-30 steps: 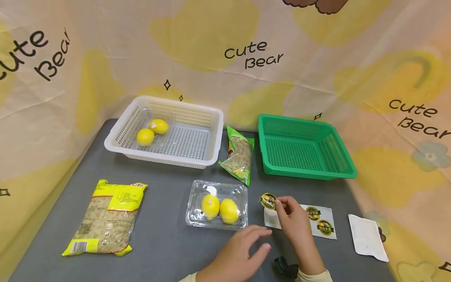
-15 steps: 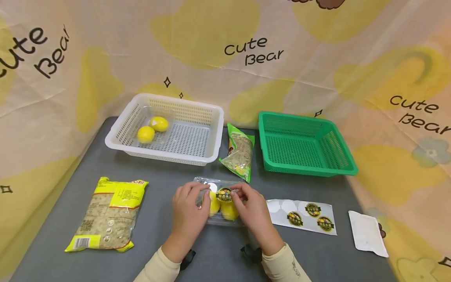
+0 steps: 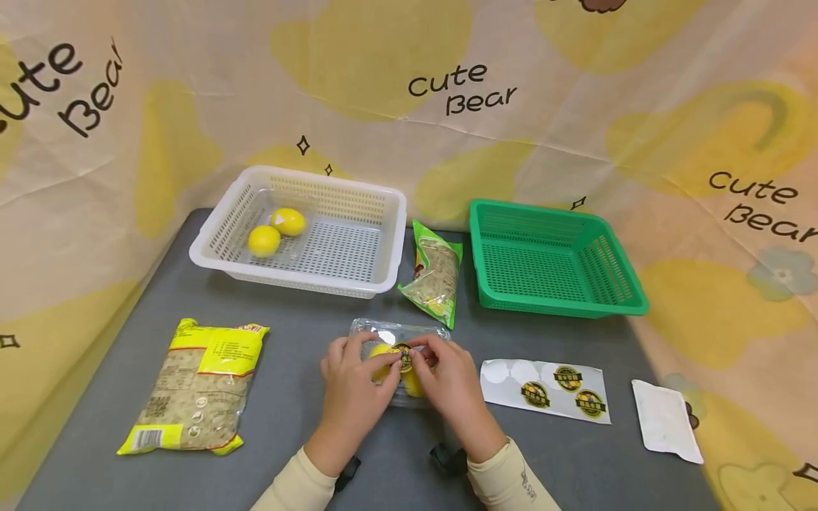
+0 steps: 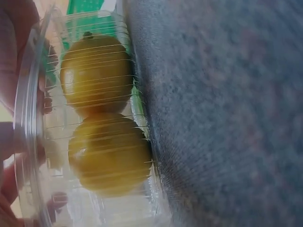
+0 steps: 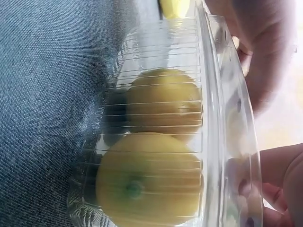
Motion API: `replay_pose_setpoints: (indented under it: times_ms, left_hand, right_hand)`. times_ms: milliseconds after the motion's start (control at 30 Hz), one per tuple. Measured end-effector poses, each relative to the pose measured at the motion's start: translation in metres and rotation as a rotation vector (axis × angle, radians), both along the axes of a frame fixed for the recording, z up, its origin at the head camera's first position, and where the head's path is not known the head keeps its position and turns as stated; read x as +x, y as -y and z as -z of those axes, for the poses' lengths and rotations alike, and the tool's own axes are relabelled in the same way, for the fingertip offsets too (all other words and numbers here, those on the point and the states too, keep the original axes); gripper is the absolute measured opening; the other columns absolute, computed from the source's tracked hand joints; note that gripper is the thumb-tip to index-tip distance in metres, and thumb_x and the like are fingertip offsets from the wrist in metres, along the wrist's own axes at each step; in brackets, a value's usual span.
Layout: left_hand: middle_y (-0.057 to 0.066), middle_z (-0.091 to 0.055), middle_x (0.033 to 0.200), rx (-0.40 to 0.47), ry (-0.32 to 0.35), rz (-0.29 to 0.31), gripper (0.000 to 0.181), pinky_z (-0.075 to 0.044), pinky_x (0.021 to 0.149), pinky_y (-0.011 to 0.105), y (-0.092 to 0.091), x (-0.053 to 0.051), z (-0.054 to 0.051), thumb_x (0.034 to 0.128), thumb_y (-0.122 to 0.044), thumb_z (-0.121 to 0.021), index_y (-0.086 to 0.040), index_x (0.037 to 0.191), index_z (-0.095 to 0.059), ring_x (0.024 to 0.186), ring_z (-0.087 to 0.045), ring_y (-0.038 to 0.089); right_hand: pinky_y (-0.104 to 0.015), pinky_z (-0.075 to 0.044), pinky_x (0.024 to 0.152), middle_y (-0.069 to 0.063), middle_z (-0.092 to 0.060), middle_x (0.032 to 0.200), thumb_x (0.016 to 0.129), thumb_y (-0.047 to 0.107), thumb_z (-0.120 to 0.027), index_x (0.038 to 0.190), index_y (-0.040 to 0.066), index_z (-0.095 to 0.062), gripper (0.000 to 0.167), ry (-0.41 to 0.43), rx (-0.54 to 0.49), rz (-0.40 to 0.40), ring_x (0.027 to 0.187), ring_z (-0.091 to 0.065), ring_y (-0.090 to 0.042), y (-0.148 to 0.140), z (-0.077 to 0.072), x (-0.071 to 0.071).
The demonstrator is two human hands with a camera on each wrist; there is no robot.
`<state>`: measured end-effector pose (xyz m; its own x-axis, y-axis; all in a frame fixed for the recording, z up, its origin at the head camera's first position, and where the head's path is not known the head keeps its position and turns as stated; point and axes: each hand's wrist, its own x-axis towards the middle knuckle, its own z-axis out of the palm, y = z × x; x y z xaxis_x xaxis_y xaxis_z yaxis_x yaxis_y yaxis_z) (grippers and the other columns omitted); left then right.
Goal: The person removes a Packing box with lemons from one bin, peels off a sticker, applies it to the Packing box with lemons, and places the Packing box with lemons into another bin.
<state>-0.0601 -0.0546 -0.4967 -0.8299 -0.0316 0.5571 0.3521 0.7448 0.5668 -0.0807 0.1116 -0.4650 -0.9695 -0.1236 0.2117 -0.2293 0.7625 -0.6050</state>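
Observation:
Before me in the head view sits a clear plastic box (image 3: 391, 332) holding two lemons (image 3: 412, 386). A round black-and-gold sticker (image 3: 405, 360) is over its lid, between my hands. My right hand (image 3: 455, 376) pinches the sticker's right edge. The thumb and forefinger of my left hand (image 3: 350, 382) close on its left edge. Whether the sticker touches the lid is hidden by my fingers. Both wrist views show the box from the side, with the lemons (image 4: 109, 156) behind its ribbed wall and fingers above the lid (image 5: 220, 123).
A white sheet (image 3: 505, 397) with several stickers lies to the right, with a white packet (image 3: 666, 422) beyond it. Behind stand a white basket (image 3: 377, 280) with two boxed lemons and a green basket (image 3: 556, 304). A small bag (image 3: 437, 273) and a large yellow bag (image 3: 198, 387) lie nearby.
My right hand has carried the sticker left from the sheet to over the box. My left hand has come to the box's left side, and its fingers have moved in to the sticker.

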Motion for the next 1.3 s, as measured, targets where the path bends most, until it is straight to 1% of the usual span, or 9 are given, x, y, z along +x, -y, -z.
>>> replay_pose_setpoints:
  times_ms: [133,267,400,467,600,800,1000,1133,1300]
  left_hand:
    - [0.013,-0.066,0.124,0.016,0.021,-0.002,0.016,-0.038,0.083,0.059,-0.001,-0.001,0.003,0.078,-0.02,-0.096,-0.018,0.091,-0.088,0.111,-0.047,0.04]
    - [0.013,-0.066,0.126,0.038,0.037,-0.003,0.015,-0.037,0.085,0.061,0.0,-0.002,0.005,0.078,-0.02,-0.096,-0.018,0.091,-0.088,0.113,-0.047,0.04]
    - [0.013,-0.066,0.128,0.047,0.047,-0.003,0.018,-0.037,0.087,0.061,0.001,-0.001,0.008,0.0765,-0.021,-0.098,-0.018,0.092,-0.088,0.113,-0.047,0.041]
    - [0.013,-0.067,0.128,0.047,0.043,-0.004,0.021,-0.037,0.088,0.062,0.002,-0.001,0.009,0.0738,-0.018,-0.099,-0.017,0.092,-0.088,0.114,-0.048,0.042]
    - [0.013,-0.067,0.128,0.046,0.023,-0.011,0.024,-0.037,0.088,0.062,0.003,0.0,0.011,0.0696,-0.011,-0.098,-0.015,0.09,-0.087,0.114,-0.048,0.043]
    - [0.013,-0.068,0.13,0.022,0.008,-0.02,0.017,-0.038,0.087,0.06,0.003,0.0,0.01,0.0767,-0.018,-0.096,-0.015,0.091,-0.088,0.112,-0.049,0.041]
    - [0.014,-0.069,0.129,-0.02,-0.015,-0.03,0.019,-0.04,0.084,0.061,0.005,0.002,0.011,0.0779,-0.022,-0.096,-0.017,0.095,-0.089,0.111,-0.051,0.043]
    - [0.016,-0.069,0.127,-0.102,-0.06,-0.05,0.017,-0.043,0.08,0.063,0.009,0.004,0.012,0.0808,-0.023,-0.093,-0.016,0.096,-0.089,0.11,-0.053,0.046]
    - [0.02,-0.068,0.126,-0.265,-0.114,-0.047,0.024,-0.045,0.076,0.063,0.015,0.008,0.012,0.0964,-0.034,-0.072,-0.017,0.105,-0.087,0.112,-0.055,0.05]
  right_hand:
    - [-0.037,-0.051,0.073,0.008,-0.068,0.085,0.095,0.021,-0.082,0.11,0.018,-0.078,0.016,-0.014,0.015,-0.004,0.078,-0.062,-0.014,-0.001,-0.001,0.001]
    - [-0.044,-0.054,0.084,-0.001,-0.072,0.108,0.093,0.021,-0.083,0.118,0.014,-0.077,0.027,-0.113,0.026,-0.004,0.095,-0.067,-0.023,0.0,0.001,0.006]
    - [-0.055,-0.05,0.103,-0.005,-0.069,0.137,0.098,0.02,-0.076,0.131,0.009,-0.075,0.035,-0.243,0.047,-0.103,0.124,-0.063,-0.03,0.005,0.006,0.016]
    - [-0.06,-0.045,0.108,-0.008,-0.065,0.146,0.103,0.022,-0.068,0.137,0.005,-0.071,0.038,-0.262,0.087,-0.175,0.133,-0.06,-0.03,0.009,0.009,0.023]
    - [-0.065,-0.032,0.117,-0.008,-0.055,0.157,0.112,0.033,-0.051,0.15,0.005,-0.061,0.048,-0.186,0.205,-0.25,0.148,-0.047,-0.029,0.016,0.016,0.034]
    - [-0.062,-0.015,0.125,-0.001,-0.042,0.166,0.113,0.053,-0.037,0.162,0.012,-0.045,0.065,-0.062,0.349,-0.214,0.157,-0.032,-0.024,0.016,0.02,0.038]
    - [-0.067,-0.015,0.123,0.002,-0.037,0.169,0.11,0.063,-0.035,0.163,0.017,-0.043,0.071,-0.026,0.418,-0.169,0.16,-0.023,-0.026,0.012,0.024,0.039]
    - [-0.069,-0.017,0.122,0.003,-0.038,0.169,0.11,0.064,-0.033,0.162,0.019,-0.047,0.07,-0.023,0.441,-0.145,0.16,-0.021,-0.028,0.012,0.026,0.038]
    - [-0.07,-0.018,0.121,0.003,-0.04,0.168,0.111,0.057,-0.039,0.16,0.02,-0.051,0.063,-0.026,0.451,-0.109,0.16,-0.02,-0.03,0.013,0.026,0.037]
